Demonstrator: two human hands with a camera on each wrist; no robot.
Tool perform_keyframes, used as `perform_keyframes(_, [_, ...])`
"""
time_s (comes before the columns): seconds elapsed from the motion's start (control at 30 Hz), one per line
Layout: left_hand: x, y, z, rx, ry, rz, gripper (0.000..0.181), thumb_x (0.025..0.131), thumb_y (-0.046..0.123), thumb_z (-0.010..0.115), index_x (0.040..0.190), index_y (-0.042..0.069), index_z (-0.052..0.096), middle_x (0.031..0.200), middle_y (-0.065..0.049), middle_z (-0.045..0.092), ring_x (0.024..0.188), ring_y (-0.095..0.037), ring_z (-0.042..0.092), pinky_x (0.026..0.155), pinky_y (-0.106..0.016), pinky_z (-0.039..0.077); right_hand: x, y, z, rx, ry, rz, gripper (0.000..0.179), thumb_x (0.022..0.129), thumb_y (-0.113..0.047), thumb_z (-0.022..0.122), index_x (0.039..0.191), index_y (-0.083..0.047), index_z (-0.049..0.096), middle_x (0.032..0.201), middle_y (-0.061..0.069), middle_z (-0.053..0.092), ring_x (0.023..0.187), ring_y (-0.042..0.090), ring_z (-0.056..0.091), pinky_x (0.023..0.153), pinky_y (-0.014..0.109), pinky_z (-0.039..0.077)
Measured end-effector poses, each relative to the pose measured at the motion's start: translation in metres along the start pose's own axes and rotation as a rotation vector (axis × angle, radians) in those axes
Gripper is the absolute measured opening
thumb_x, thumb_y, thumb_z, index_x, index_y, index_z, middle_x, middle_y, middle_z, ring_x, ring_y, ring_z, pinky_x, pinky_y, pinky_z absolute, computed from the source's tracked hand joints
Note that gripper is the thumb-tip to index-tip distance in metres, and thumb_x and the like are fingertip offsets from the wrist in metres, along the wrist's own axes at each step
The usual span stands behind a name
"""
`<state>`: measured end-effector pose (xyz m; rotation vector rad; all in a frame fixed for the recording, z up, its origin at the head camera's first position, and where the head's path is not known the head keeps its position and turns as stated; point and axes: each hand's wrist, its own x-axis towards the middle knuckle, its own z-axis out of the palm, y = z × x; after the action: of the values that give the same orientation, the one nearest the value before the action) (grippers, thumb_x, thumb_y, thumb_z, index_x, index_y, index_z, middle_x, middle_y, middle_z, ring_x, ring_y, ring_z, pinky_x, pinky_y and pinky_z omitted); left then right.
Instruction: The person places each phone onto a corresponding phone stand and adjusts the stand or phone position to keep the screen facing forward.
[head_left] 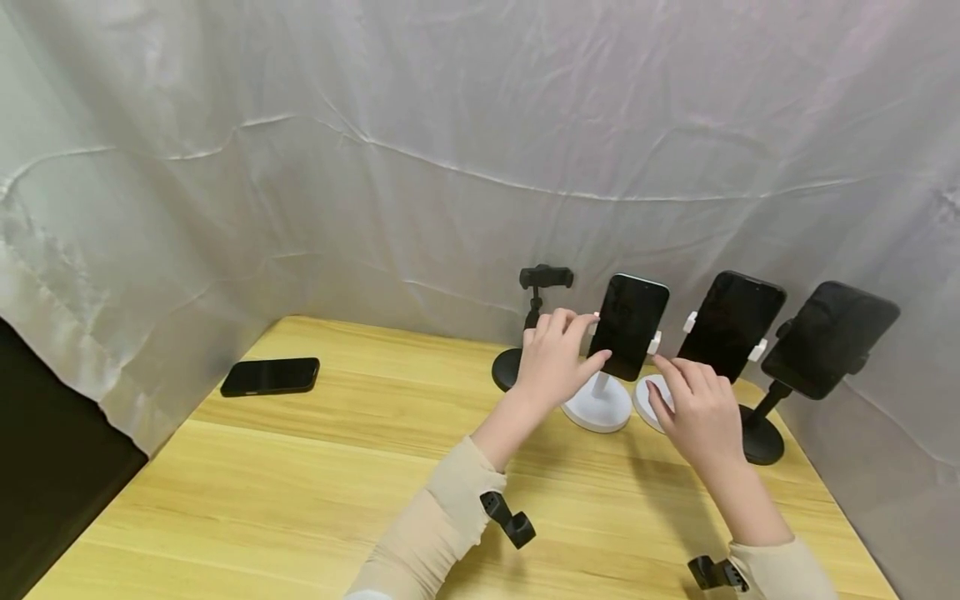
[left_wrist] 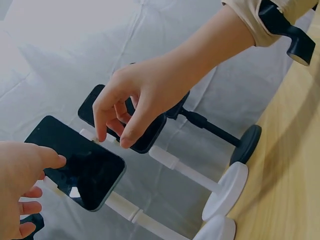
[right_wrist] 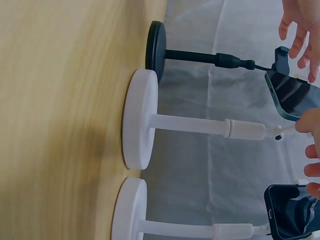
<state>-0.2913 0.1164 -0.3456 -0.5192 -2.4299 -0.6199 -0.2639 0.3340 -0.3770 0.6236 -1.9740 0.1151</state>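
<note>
Your left hand [head_left: 553,358] and right hand [head_left: 702,408] flank the phone [head_left: 632,321], fingers relaxed, grasping nothing. The white stand [head_left: 597,410] clamps it, keeping it raised.

Wrinkled beige sleeves [head_left: 438,521], two small black brackets [head_left: 516,527], angular, blunt-ended

Watching from far, I can count exactly four phones [head_left: 270,377], two white stands [head_left: 597,410], two black stands [head_left: 763,442], two hands [head_left: 553,358], two beige sleeves [head_left: 433,523], two black wrist brackets [head_left: 517,528] and one wooden table [head_left: 285,492].
</note>
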Motion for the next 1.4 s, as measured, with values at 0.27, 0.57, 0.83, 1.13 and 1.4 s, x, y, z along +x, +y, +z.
perform_keyframes(0.27, [-0.009,-0.006,0.002,0.021,-0.028,0.038,0.051,0.09,0.052,0.062,0.135,0.028,0.053,0.121,0.002,0.056,0.11,-0.018,0.053,0.081,-0.033,0.043,-0.008,-0.004,-0.002,-0.01,-0.063,0.009,0.042,0.098,-0.033,0.046,0.112,-0.001,0.068,0.092,0.021,0.065,0.084,0.039,0.059,0.062,0.048,0.043])
perform_keyframes(0.57, [-0.021,-0.015,0.006,0.049,-0.04,0.056,0.046,0.09,0.049,0.064,0.13,0.028,0.057,0.119,0.002,0.057,0.105,-0.019,0.054,0.077,-0.033,0.043,-0.019,-0.012,0.003,0.039,-0.025,0.055,0.041,0.096,-0.034,0.048,0.11,-0.002,0.069,0.096,0.019,0.065,0.086,0.04,0.059,0.063,0.049,0.041])
perform_keyframes(0.83, [-0.034,-0.03,0.013,0.058,-0.103,0.056,0.046,0.09,0.049,0.063,0.131,0.028,0.055,0.121,0.002,0.054,0.108,-0.018,0.052,0.08,-0.036,0.042,-0.03,-0.015,0.006,0.026,-0.076,0.019,0.041,0.098,-0.034,0.047,0.11,-0.001,0.069,0.095,0.019,0.065,0.081,0.038,0.059,0.061,0.049,0.044])
perform_keyframes(1.13, [-0.051,-0.041,0.018,0.133,-0.148,0.135,0.047,0.09,0.049,0.063,0.131,0.026,0.056,0.121,0.003,0.053,0.106,-0.019,0.051,0.081,-0.035,0.038,-0.039,-0.024,0.01,0.061,-0.062,-0.017,0.04,0.099,-0.034,0.047,0.106,-0.003,0.07,0.091,0.016,0.064,0.08,0.036,0.059,0.061,0.048,0.045])
perform_keyframes(1.4, [-0.061,-0.051,0.012,0.198,-0.161,0.224,0.047,0.091,0.049,0.062,0.131,0.026,0.056,0.122,0.002,0.052,0.108,-0.019,0.048,0.084,-0.038,0.039,-0.043,-0.029,0.011,0.055,-0.153,-0.03,0.04,0.099,-0.035,0.046,0.109,-0.004,0.069,0.096,0.016,0.065,0.085,0.035,0.06,0.062,0.047,0.045])
